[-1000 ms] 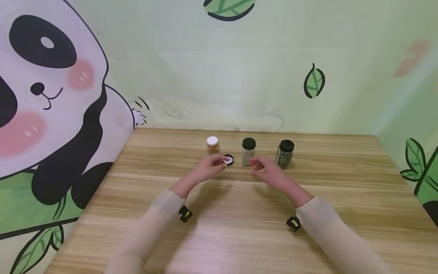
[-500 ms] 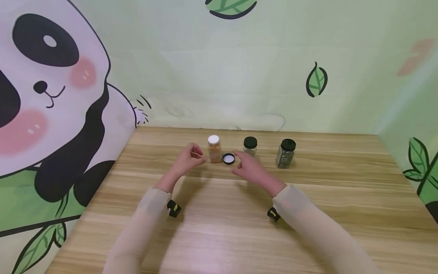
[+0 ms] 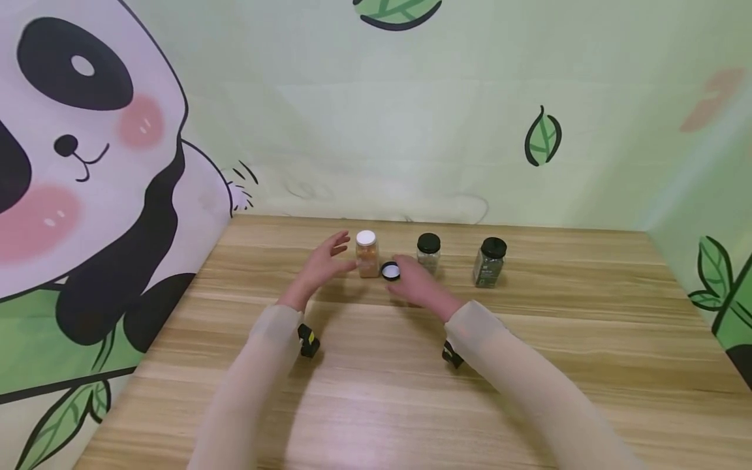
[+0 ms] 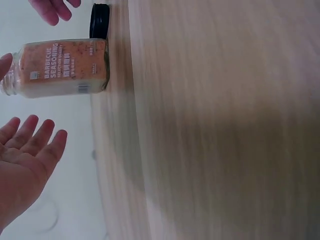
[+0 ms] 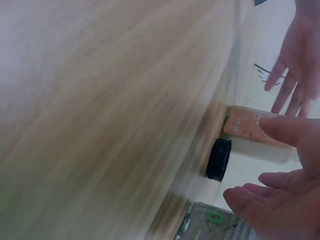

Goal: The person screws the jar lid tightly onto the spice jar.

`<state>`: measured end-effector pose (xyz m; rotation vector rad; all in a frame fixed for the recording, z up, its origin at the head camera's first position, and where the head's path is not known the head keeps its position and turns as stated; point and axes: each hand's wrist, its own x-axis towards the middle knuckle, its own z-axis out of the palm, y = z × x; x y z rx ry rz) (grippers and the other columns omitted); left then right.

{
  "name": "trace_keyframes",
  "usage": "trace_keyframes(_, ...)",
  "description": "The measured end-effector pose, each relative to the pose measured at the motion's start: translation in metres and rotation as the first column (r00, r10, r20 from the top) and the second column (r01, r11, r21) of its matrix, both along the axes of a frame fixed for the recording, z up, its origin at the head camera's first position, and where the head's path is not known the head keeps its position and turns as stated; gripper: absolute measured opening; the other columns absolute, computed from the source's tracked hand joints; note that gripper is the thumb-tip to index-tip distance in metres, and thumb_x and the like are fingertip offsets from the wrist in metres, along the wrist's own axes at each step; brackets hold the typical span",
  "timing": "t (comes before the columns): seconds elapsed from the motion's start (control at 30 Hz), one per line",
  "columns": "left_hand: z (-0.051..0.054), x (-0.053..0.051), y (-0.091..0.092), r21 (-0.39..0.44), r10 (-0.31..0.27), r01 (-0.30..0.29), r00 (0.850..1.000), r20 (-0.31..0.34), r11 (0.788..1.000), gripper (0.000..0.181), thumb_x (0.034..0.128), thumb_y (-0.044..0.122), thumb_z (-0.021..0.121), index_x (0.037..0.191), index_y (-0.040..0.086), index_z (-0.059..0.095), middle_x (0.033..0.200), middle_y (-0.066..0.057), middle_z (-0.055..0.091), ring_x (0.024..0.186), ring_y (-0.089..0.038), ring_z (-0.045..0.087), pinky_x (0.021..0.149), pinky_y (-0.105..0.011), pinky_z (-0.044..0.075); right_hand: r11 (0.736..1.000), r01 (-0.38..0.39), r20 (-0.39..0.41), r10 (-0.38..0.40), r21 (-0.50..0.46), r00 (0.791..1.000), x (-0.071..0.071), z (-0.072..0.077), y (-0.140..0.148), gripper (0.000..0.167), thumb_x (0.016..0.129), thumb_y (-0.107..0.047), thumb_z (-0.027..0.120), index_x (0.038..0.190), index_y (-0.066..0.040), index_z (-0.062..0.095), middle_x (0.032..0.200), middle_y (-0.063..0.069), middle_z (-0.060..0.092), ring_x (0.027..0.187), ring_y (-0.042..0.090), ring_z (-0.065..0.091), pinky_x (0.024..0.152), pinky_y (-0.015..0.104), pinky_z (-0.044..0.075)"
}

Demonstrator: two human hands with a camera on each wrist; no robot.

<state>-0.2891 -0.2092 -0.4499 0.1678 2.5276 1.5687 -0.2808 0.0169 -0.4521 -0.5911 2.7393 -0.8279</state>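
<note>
Seemingly reaching: left hand by the seasoning jar, right hand by the black lid, both parted, ungripping; next probably calls for a pinch

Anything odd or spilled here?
Yes: a black lid lies loose on the table, pale inside up, beside the orange seasoning jar, whose top shows white; the middle jar and rightmost jar are capped black. I see no spill or damage.

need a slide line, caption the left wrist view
Open left hand near a Barbecue Seasoning jar, a black lid beside it, the right hand partly in frame.
</note>
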Motion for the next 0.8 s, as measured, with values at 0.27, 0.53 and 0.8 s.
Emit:
trace_keyframes(0.27,-0.006,-0.01,0.009,0.03,-0.04,0.039,0.998,0.047,0.999,0.087,0.0943,0.017,0.073,0.163,0.008,0.021,0.169,-0.017,0.03,0.155,-0.038,0.032,0.125,-0.054,0.034,0.998,0.05,0.028,-0.051,0.042,0.998,-0.008,-0.008,-0.015,0.069,0.099,-0.014,0.065,0.154,0.01,0.031,0.159,0.03,0.04,0.149,0.04,0.041,0.124,0.047,0.037)
trace_keyframes(0.53,-0.012,-0.018,0.02,0.018,-0.023,0.022,0.998,0.065,1.0,0.085,0.0937,0.018,0.074,0.162,0.005,0.024,0.167,-0.02,0.032,0.154,-0.041,0.034,0.126,-0.052,0.032,0.995,0.062,0.009,-0.063,0.075,0.998,-0.009,-0.007,-0.021,0.066,0.098,-0.009,0.063,0.153,0.012,0.032,0.157,0.031,0.041,0.147,0.04,0.043,0.123,0.046,0.039)
trace_keyframes(0.8,-0.021,-0.025,0.022,0.072,-0.006,0.002,0.999,0.052,0.997,0.078,0.0944,0.013,0.072,0.159,0.0,0.03,0.162,-0.024,0.039,0.152,-0.041,0.037,0.127,-0.05,0.03,0.994,0.068,-0.033,-0.066,0.09,0.997,-0.009,-0.007,-0.023,0.063,0.096,-0.007,0.065,0.148,0.016,0.038,0.15,0.034,0.048,0.142,0.043,0.048,0.121,0.047,0.041)
